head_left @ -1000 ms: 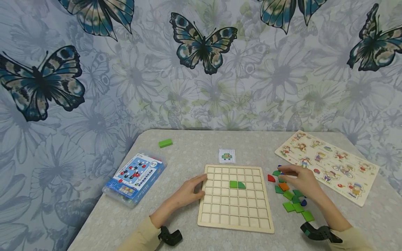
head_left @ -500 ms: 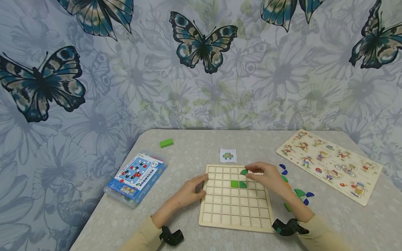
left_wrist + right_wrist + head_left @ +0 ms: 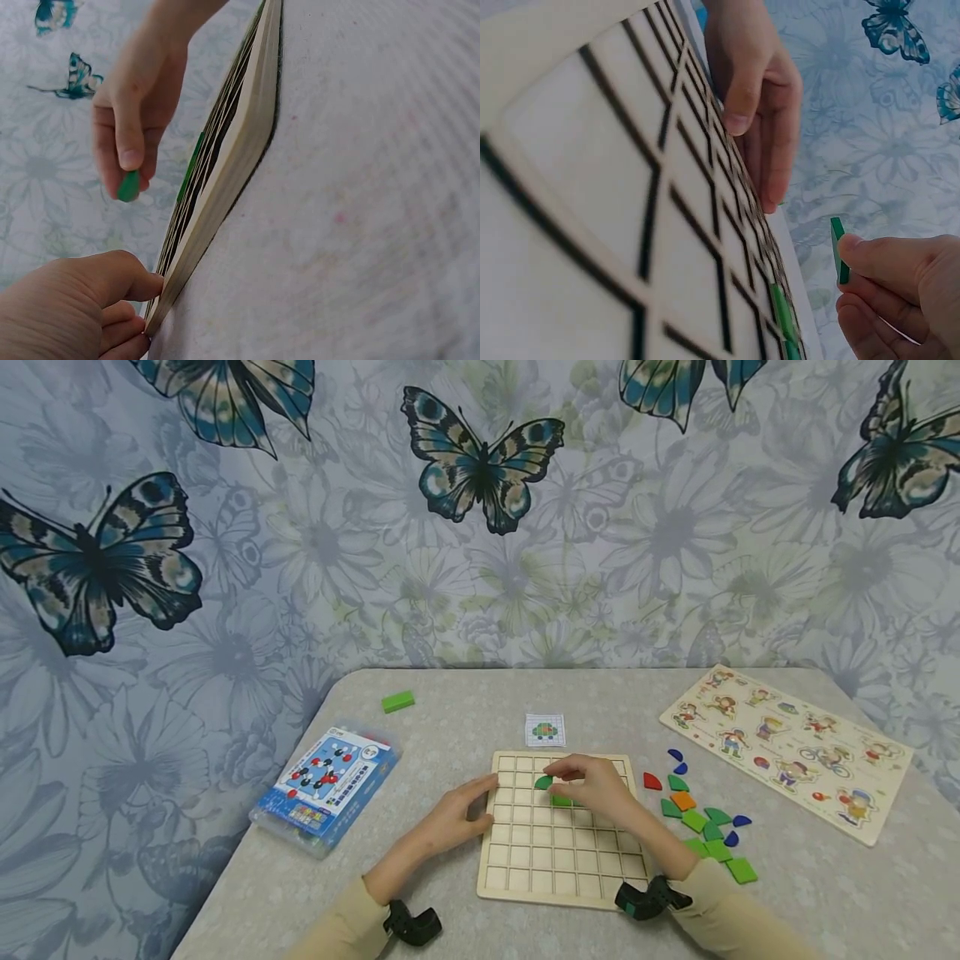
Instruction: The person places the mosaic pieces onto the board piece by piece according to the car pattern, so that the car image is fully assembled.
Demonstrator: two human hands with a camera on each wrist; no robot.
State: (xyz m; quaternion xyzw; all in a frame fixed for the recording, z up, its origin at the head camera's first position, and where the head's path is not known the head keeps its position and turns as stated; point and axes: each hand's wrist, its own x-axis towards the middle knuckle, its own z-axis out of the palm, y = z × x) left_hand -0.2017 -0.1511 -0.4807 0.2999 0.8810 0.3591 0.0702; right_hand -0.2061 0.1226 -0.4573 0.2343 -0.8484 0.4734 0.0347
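Observation:
My right hand (image 3: 596, 789) pinches a dark green quarter-circle tile (image 3: 543, 783) between thumb and fingertips. In the right wrist view that tile (image 3: 835, 231) stands on edge, apart from the board's surface. Below it is the pale wooden grid board (image 3: 517, 864), where a light green square tile (image 3: 561, 801) lies in a cell, partly covered by my right hand. A second green tile beside that square is hidden in the head view. At the board's left edge rests my left hand (image 3: 448, 818), its thumb and fingers touching the rim (image 3: 217, 202).
Behind the board lies a small pattern card (image 3: 544, 731). Loose green, blue, red and orange tiles (image 3: 693, 820) are scattered to its right, before a picture puzzle board (image 3: 787, 752). A blue boxed set (image 3: 322, 789) lies at left, near a green block (image 3: 397, 702).
My right hand has come left from the loose tiles to over the board, carrying the green quarter-circle tile. My left hand has stayed at the board's edge.

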